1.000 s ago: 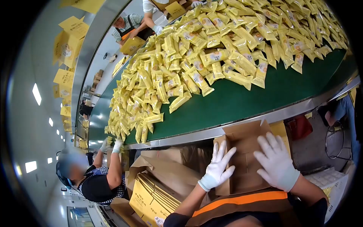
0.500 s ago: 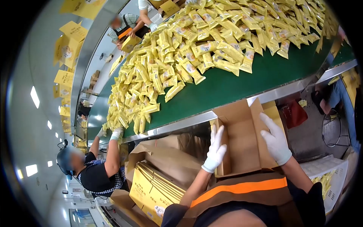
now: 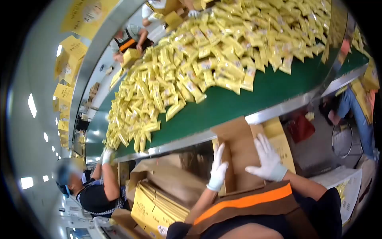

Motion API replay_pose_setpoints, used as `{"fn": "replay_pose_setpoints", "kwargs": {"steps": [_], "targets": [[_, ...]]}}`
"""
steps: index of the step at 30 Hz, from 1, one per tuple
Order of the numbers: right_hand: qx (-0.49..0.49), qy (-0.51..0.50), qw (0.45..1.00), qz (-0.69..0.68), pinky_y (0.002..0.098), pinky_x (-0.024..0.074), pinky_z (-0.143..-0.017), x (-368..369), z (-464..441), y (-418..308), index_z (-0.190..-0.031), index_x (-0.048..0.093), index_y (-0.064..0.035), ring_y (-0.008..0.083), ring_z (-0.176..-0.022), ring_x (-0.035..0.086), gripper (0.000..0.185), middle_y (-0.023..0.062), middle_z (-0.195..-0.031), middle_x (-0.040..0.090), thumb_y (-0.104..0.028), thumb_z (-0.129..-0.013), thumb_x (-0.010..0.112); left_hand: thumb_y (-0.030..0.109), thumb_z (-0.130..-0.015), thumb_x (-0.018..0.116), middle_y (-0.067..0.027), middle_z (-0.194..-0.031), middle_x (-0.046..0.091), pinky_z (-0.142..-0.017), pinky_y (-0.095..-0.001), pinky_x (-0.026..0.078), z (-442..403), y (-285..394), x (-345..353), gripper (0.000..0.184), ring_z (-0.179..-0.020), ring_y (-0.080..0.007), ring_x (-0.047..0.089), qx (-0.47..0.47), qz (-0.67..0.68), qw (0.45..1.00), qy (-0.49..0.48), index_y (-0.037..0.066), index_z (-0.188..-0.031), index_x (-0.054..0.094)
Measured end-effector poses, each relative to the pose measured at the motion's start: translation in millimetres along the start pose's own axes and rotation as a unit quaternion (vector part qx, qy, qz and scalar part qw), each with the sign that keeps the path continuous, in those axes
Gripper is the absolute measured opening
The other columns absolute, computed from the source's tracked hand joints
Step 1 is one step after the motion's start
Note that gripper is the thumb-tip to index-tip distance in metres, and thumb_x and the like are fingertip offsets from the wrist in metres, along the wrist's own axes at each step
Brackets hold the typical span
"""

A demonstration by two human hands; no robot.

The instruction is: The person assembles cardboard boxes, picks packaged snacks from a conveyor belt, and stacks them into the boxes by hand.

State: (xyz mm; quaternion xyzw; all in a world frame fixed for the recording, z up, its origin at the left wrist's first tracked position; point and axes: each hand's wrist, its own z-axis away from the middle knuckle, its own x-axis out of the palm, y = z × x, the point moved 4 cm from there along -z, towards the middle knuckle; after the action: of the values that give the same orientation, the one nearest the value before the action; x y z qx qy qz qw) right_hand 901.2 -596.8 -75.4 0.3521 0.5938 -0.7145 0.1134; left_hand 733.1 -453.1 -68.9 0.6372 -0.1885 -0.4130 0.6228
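Note:
An open cardboard box [image 3: 242, 175], brown inside and yellow outside, stands against my apron with no packets visible in it. My left hand [image 3: 218, 168], in a white glove, lies along the outside of its left wall, fingers stretched out. My right hand [image 3: 266, 160], also gloved, is spread at the right side, its thumb pointing over the inside of the box. The fingers of both hands are apart and wrapped round nothing. Beyond the box, a large heap of yellow wrapped packets [image 3: 191, 79] covers much of a green conveyor belt [image 3: 227, 102].
Flat yellow cartons [image 3: 153, 209] stand in a brown paper-lined box at left. A co-worker [image 3: 95, 195] reaches to the belt there; another person [image 3: 129, 42] handles a carton across it. A white crate [image 3: 350, 189] and a red bag [image 3: 301, 128] are at right.
My right hand has moved from the box's outer right flap inward, its thumb now over the inside. My left hand stays at the left wall. The whole view has shifted slightly.

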Motion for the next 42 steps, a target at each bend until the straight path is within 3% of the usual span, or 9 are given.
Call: {"fn": "replay_pose_setpoints", "kwargs": {"steps": [6,13,15,17,21,24,32,37,42], "targets": [[-0.014,-0.008,0.985,-0.17,0.0452,0.0234,-0.118,-17.5,-2.3,-4.4,-0.148,0.032,-0.0029,0.0451,-0.145,0.022,0.073,0.031,-0.156,0.02,-0.016,-0.082,0.059,0.004,-0.08,0.049,-0.0185,-0.164,0.009,-0.121,-0.0382,0.001,15.5,-7.5,2.9,0.078,-0.153,-0.0268,-0.003,-0.029,0.149,0.987,-0.049,0.0,-0.154,0.024],[-0.017,0.026,0.999,0.013,0.0518,0.0287,-0.114,-15.7,-17.1,4.0,-0.133,0.052,-0.004,0.049,-0.14,0.029,0.055,0.0315,-0.151,0.029,-0.014,-0.08,0.059,0.02,-0.093,0.054,-0.0224,-0.16,0.022,-0.12,-0.0489,0.013,-19.8,16.5,-11.4,0.065,-0.148,-0.0452,0.013,-0.01,-0.339,0.937,-0.089,0.007,-0.152,0.032],[-0.092,0.099,0.983,0.123,0.0555,0.0317,-0.111,-65.6,-47.4,-8.4,-0.131,0.054,-0.0034,0.0518,-0.135,0.035,0.053,0.0296,-0.147,0.037,-0.013,-0.079,0.061,0.025,-0.092,0.058,-0.0269,-0.158,0.023,-0.115,-0.0614,0.017,-55.3,49.6,-49.1,0.061,-0.147,-0.0455,0.021,0.161,-0.447,0.88,0.008,0.008,-0.148,0.039],[-0.226,0.266,0.922,0.168,0.0509,0.0361,-0.109,-113.7,-104.8,8.7,-0.129,0.055,-0.0026,0.0476,-0.132,0.042,0.052,0.0274,-0.143,0.044,-0.015,-0.079,0.063,0.033,-0.092,0.06,-0.0272,-0.156,0.027,-0.117,-0.0589,0.014,-106.9,49.8,-102.8,0.067,-0.147,-0.0466,0.018,0.17,-0.428,0.876,0.145,0.004,-0.148,0.037],[-0.047,0.219,0.975,-0.014,0.0411,0.0388,-0.108,-158.4,-256.4,93.6,-0.139,0.049,-0.0035,0.0382,-0.134,0.045,0.065,0.0272,-0.148,0.04,-0.041,-0.088,0.064,0.061,-0.087,0.059,-0.0234,-0.15,0.038,-0.11,-0.0597,0.026,-207.9,-41.4,-221.0,0.087,-0.138,-0.0447,0.034,0.014,-0.475,0.826,0.304,0.011,-0.152,0.032],[0.019,0.232,0.961,0.152,0.0442,0.036,-0.11,-126.1,-341.0,86.6,-0.146,0.043,-0.0102,0.043,-0.136,0.041,0.085,0.0279,-0.152,0.033,-0.064,-0.082,0.061,0.065,-0.079,0.065,-0.0166,-0.126,0.059,-0.105,-0.0527,0.034,-230.6,-85.4,-222.7,0.096,-0.123,-0.0352,0.05,0.008,-0.514,0.805,0.295,0.008,-0.15,0.035],[-0.026,-0.038,0.982,0.185,0.0409,0.0389,-0.106,-50.2,-373.0,-12.5,-0.138,0.055,-0.017,0.0352,-0.129,0.049,0.089,0.0234,-0.145,0.04,-0.076,-0.072,0.06,0.046,-0.077,0.075,-0.0139,-0.11,0.061,-0.099,-0.0459,0.04,-222.1,-57.6,-172.6,0.082,-0.108,-0.0357,0.053,0.055,-0.506,0.819,0.266,0.007,-0.143,0.045],[-0.117,-0.034,0.976,0.181,0.0425,0.0443,-0.102,-60.0,-335.0,-4.5,-0.13,0.062,-0.0186,0.0403,-0.115,0.059,0.08,0.0221,-0.146,0.04,-0.072,-0.071,0.065,0.034,-0.083,0.069,-0.013,-0.103,0.061,-0.099,-0.0468,0.038,-204.7,-43.0,-139.6,0.047,-0.098,-0.0335,0.055,0.111,-0.561,0.794,0.205,0.003,-0.118,0.06],[-0.123,-0.025,0.972,0.198,0.0408,0.0485,-0.097,-77.4,-309.6,18.8,-0.132,0.06,-0.0173,0.0391,-0.113,0.061,0.079,0.0184,-0.148,0.04,-0.07,-0.073,0.063,0.034,-0.084,0.068,-0.0146,-0.1,0.061,-0.091,-0.045,0.042,-194.5,-40.5,-136.7,0.054,-0.096,-0.0343,0.055,0.141,-0.518,0.816,0.215,0.005,-0.128,0.056]]}}
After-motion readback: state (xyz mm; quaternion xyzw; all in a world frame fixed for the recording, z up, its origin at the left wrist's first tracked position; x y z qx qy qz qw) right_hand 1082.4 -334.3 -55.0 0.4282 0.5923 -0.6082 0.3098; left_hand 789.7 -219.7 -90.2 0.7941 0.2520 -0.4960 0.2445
